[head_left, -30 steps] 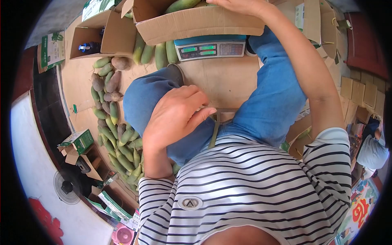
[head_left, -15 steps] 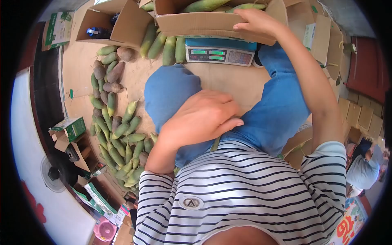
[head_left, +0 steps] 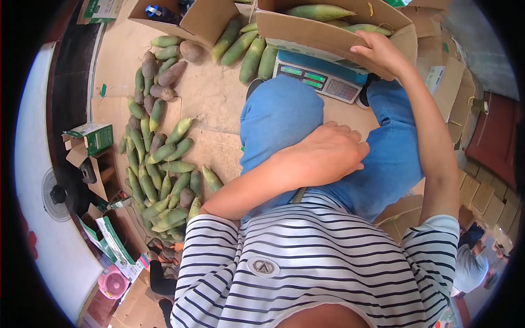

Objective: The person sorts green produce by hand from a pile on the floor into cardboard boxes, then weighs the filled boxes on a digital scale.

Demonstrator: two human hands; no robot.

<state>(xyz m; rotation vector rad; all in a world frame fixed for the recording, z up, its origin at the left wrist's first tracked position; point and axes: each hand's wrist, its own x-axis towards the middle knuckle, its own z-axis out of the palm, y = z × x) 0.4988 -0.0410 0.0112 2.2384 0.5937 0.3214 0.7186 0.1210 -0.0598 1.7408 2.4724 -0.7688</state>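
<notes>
My right hand (head_left: 380, 52) is closed over the near rim of a cardboard box (head_left: 328, 41), thumb outside and fingers at the top edge. Inside that box lie several long green radishes (head_left: 322, 12). Beneath the box is a digital weighing scale (head_left: 320, 79) with lit green displays, its pan partly covered. My left hand (head_left: 334, 153) rests over my thigh in blue jeans, fingers curled in, with nothing visible in them. Left of my knee, a pile of green radishes (head_left: 164, 186) spreads over the cardboard floor, with brownish roots (head_left: 172, 74) among them.
More green radishes (head_left: 252, 59) lie beside the scale. A second open box (head_left: 210, 22) at the back holds a blue-capped item. Green-and-white cartons (head_left: 93, 136), a fan (head_left: 56, 194) and a pink basin (head_left: 113, 282) stand at left. Another person (head_left: 470, 265) is at far right.
The view has turned, so the box, scale and radishes appear shifted and tilted. My right hand stays at the box rim; my left hand remains curled over my thigh.
</notes>
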